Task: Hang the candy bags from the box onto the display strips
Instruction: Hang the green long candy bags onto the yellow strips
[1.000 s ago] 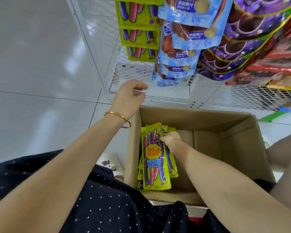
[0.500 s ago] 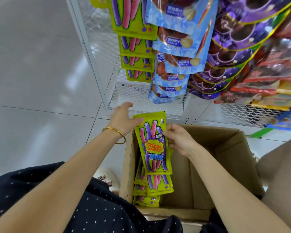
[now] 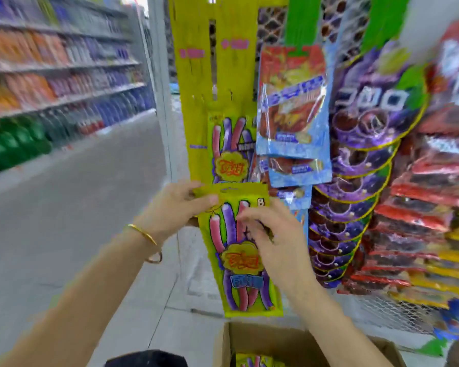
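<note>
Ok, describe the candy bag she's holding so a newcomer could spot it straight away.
Find the yellow display strip at the rack's left edge. Just below its one hung bag, the left hand and right hand hold the same yellow-green candy bag. Unlike that twin, it isn't hooked on.

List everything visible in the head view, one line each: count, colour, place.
held candy bag: one, yellow-green with pink and purple sticks, centre, raised in front of the strip
display strip: one, yellow-green, upper centre, mostly bare
hung candy bag: one, same yellow-green, on the strip just above the held one
blue bags: several, overlapping, right of the strip
purple bags: a long overlapping column, further right
red bags: many, blurred, far right
box: one, brown cardboard, bottom centre, more yellow-green bags inside
store shelves: blurred, left
bracelet: one, gold, left wrist
left hand: pinches the bag's top edge
right hand: fingers on the bag's front
</note>
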Demonstrator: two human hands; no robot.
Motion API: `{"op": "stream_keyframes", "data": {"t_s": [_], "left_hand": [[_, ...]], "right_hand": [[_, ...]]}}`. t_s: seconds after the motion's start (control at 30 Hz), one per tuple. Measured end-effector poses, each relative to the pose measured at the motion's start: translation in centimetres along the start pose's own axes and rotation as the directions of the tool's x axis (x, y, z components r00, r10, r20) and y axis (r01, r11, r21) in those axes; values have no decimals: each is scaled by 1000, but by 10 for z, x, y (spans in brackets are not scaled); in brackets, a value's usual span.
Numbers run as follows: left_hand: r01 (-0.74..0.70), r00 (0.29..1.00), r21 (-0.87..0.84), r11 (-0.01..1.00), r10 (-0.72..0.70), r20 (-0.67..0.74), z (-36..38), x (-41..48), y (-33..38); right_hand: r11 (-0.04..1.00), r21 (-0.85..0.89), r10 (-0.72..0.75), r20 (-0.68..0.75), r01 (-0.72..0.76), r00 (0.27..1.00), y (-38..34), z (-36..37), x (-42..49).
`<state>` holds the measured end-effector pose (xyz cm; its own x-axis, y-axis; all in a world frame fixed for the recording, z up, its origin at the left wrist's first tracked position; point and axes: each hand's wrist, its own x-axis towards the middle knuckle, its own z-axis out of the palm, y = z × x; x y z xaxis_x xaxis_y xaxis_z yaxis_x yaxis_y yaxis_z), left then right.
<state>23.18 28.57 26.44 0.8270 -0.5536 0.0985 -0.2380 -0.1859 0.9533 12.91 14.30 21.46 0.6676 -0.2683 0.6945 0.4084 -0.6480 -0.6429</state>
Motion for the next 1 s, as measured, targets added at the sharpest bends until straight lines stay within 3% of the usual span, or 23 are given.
{"op": "stream_keyframes", "data": {"t_s": [0.13, 0.2, 0.33, 0.43, 0.53, 0.9, 1.0], "left_hand": [[-225, 972, -58, 973, 220, -78, -32, 28, 89], [-303, 942, 17, 953, 303, -147, -42, 53, 124], [-387, 883, 177, 905, 419, -213, -42, 103, 165], [-360, 872, 180, 915, 399, -285, -39, 128, 175], [-327, 896, 52, 943, 327, -301, -44, 140, 179], [-355, 870, 135, 925, 380, -314, -39, 149, 180], [-363, 887, 86, 928, 372, -273, -41, 145, 177]], "right_hand": [[985, -76, -166, -129, 157, 978, -41, -20, 65], [972, -116, -224, -186, 205, 957, -58, -30, 98], [980, -148, -163, -190, 136, 968, -74, -40, 156], [991, -130, -56, -182, 33, 982, -71, -38, 185], [993, -120, -13, -196, -11, 981, -65, -36, 203], [992, -127, -37, -234, 7, 972, -63, -28, 229], [997, -75, -28, -206, 12, 978, -62, -32, 215]]}}
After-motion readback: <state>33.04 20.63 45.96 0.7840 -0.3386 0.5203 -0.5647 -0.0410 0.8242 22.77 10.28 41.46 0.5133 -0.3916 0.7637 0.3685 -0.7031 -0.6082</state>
